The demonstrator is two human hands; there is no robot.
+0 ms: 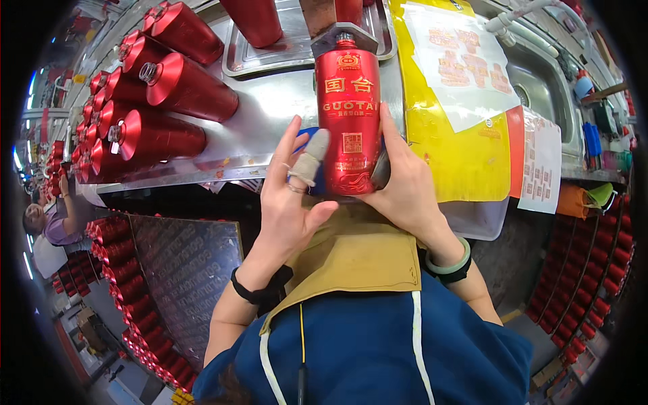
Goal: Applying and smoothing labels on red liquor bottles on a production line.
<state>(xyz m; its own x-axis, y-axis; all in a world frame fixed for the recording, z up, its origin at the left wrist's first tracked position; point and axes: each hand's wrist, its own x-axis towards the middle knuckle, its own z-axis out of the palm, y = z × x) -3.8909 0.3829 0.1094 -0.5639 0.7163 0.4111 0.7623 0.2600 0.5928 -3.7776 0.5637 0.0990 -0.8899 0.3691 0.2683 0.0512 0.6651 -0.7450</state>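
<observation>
A red bottle [347, 125] with gold print lies in front of me, its neck against a metal holder [344, 30]. My right hand [410, 181] grips its lower right side, the index finger stretched along the edge and the thumb near the base. Just left of the bottle, my left hand [287, 185] is open with its fingers apart. One of its fingers wears a pale cloth cover [308, 164] and sits close to the bottle's side. Behind that finger, something blue [316, 177] shows partly; its kind is hidden.
Several red bottles [162, 135] crowd the steel table [260, 84] at left. A metal tray [236, 57] lies at the back. Right of the bottle is a yellow sheet [466, 165] under printed paper [459, 64], then a sink [540, 77]. A person [61, 219] is at far left.
</observation>
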